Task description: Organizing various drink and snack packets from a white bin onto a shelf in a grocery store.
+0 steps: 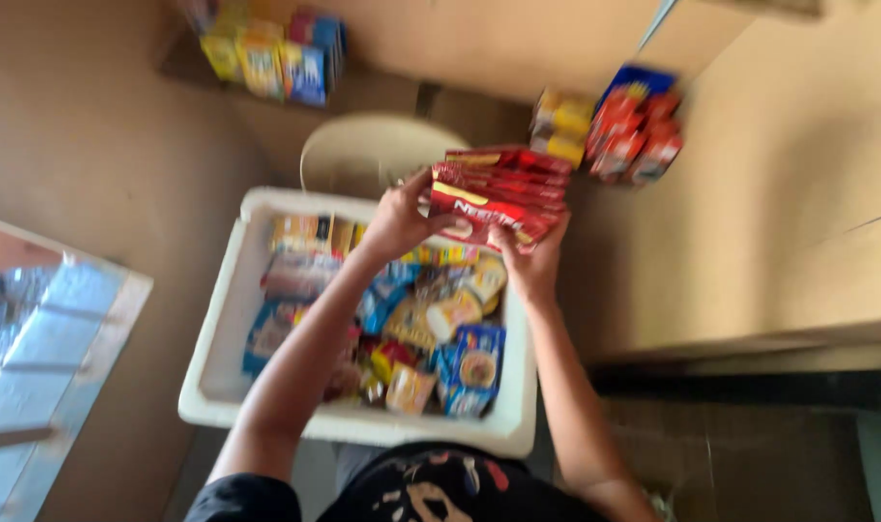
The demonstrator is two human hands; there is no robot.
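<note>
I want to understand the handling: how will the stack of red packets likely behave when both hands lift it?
The red packets look thin and flat, so probably light and somewhat floppy. They already sit fanned, so they may slide apart. The left hand and right hand grip both ends, which likely keeps them together.

A single head-worn camera looks steeply down from above the person's shoulders, close enough that both forearms run up from the bottom edge to the middle of the frame. It faces a white tub (226, 319) on the floor straight below, with a tan wall and a low shelf (798, 242) at the top and right. The picture is blurred, perhaps from head motion, so the edges read poorly; no second view shares the scene.
</note>
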